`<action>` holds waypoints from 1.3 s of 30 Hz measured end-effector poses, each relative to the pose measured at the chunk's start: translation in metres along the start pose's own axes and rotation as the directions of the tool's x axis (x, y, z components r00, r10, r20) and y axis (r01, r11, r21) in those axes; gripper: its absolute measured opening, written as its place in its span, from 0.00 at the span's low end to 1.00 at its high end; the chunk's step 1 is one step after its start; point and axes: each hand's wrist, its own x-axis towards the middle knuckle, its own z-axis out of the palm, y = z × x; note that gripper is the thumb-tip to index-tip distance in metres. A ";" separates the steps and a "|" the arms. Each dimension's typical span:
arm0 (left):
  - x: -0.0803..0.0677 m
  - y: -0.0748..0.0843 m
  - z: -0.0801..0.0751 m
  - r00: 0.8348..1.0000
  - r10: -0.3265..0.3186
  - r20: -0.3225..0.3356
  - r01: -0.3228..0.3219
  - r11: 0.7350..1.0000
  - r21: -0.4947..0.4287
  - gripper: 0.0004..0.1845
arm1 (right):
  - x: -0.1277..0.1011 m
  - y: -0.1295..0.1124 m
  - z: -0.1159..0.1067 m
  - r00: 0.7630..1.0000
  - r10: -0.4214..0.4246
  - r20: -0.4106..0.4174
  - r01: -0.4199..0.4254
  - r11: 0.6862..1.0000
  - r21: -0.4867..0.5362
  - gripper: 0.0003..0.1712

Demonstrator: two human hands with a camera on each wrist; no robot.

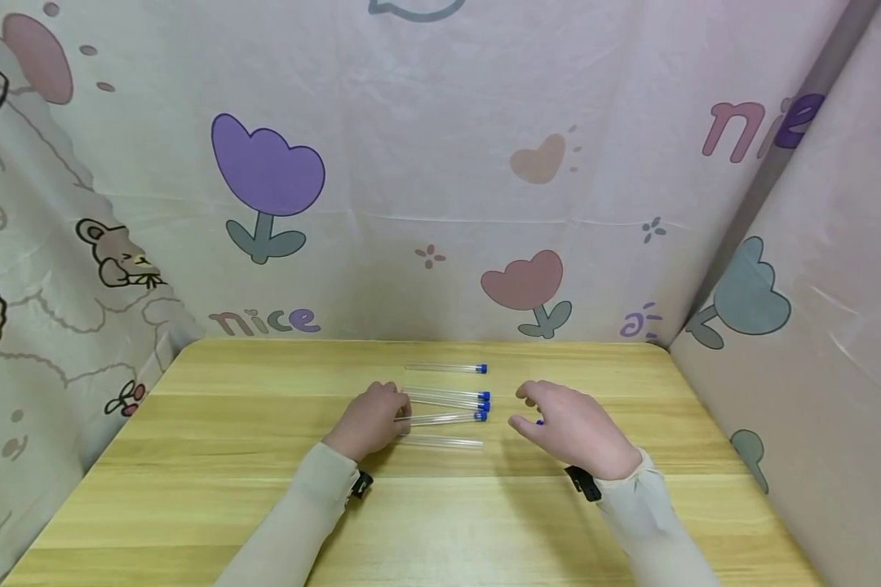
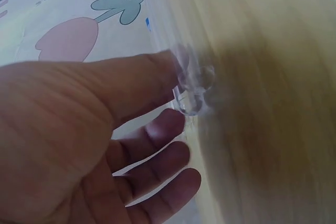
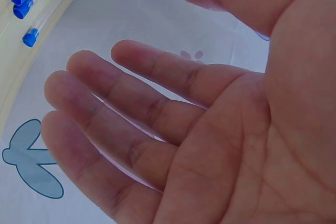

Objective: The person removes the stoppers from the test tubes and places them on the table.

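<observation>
wooden table | on it: clear tubes, blue caps, lying flat

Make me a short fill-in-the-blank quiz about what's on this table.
The clear tubes lie on a ____ table.
Most tube caps are ____ in colour.
The left hand touches the tubes' ____ ends.
The right hand has its fingers ____.

Missing words: wooden; blue; rounded (uncapped); loosely open

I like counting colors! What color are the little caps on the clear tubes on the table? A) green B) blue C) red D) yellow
B: the clear tubes lying on the wooden table end in blue caps, and the right wrist view shows them blue too.
</observation>
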 end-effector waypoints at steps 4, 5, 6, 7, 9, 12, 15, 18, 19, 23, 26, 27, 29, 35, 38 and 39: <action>0.000 -0.001 0.000 1.000 0.007 -0.002 -0.007 1.000 -0.019 0.06 | -0.001 -0.001 -0.001 1.000 -0.001 0.002 0.001 1.000 0.004 0.20; 0.000 -0.001 0.000 1.000 0.013 -0.008 -0.013 1.000 -0.020 0.06 | -0.002 -0.001 -0.001 1.000 -0.001 0.002 0.001 1.000 0.003 0.20; 0.000 -0.002 0.000 1.000 0.020 -0.015 -0.020 1.000 -0.020 0.06 | -0.002 -0.001 -0.001 1.000 -0.002 0.002 0.002 1.000 0.001 0.20; 0.000 -0.002 -0.001 0.999 0.025 -0.020 -0.025 0.999 -0.020 0.07 | -0.002 -0.001 -0.002 1.000 -0.002 0.001 0.002 1.000 -0.002 0.20; -0.001 -0.002 -0.005 0.999 0.034 -0.033 -0.034 0.999 -0.018 0.07 | -0.002 -0.001 -0.001 1.000 0.002 0.000 -0.002 1.000 -0.005 0.20; -0.006 0.003 -0.018 0.997 0.051 -0.066 -0.053 0.998 -0.028 0.06 | -0.001 -0.002 0.000 1.000 0.001 -0.018 -0.001 1.000 -0.001 0.22; -0.013 0.011 -0.036 0.993 0.064 -0.098 -0.068 0.997 -0.034 0.06 | -0.001 -0.003 0.001 0.998 -0.012 -0.056 0.013 1.000 0.020 0.26; -0.020 0.020 -0.053 0.990 0.076 -0.121 -0.079 0.997 -0.019 0.05 | 0.000 -0.004 0.000 0.993 -0.044 -0.113 0.049 0.998 0.045 0.30; -0.022 0.022 -0.057 0.989 0.078 -0.126 -0.080 0.997 -0.015 0.05 | 0.000 -0.005 0.000 0.989 -0.057 -0.135 0.064 0.997 0.050 0.31; -0.030 0.028 -0.072 0.988 0.081 -0.134 -0.084 0.996 -0.016 0.04 | 0.001 -0.008 -0.003 0.970 -0.109 -0.218 0.126 0.990 0.062 0.30; -0.034 0.029 -0.078 0.986 0.089 -0.142 -0.094 0.995 -0.030 0.04 | 0.002 -0.010 -0.004 0.955 -0.136 -0.264 0.157 0.986 0.060 0.27; -0.035 0.029 -0.080 0.985 0.093 -0.145 -0.099 0.994 -0.036 0.03 | 0.001 -0.011 -0.004 0.951 -0.142 -0.276 0.164 0.985 0.057 0.26; -0.036 0.029 -0.082 0.984 0.100 -0.150 -0.107 0.993 -0.043 0.03 | 0.001 -0.011 -0.004 0.942 -0.154 -0.297 0.177 0.983 0.053 0.24; -0.040 0.029 -0.087 0.981 0.115 -0.158 -0.127 0.990 -0.066 0.04 | 0.000 -0.012 -0.004 0.921 -0.207 -0.331 0.231 0.972 0.036 0.21; -0.042 0.031 -0.089 0.974 0.142 -0.178 -0.155 0.986 -0.061 0.04 | 0.000 -0.013 -0.005 0.905 -0.254 -0.342 0.276 0.961 0.017 0.19; -0.042 0.032 -0.090 0.970 0.155 -0.189 -0.168 0.984 -0.054 0.04 | 0.001 -0.013 -0.004 0.896 -0.272 -0.350 0.294 0.956 0.010 0.18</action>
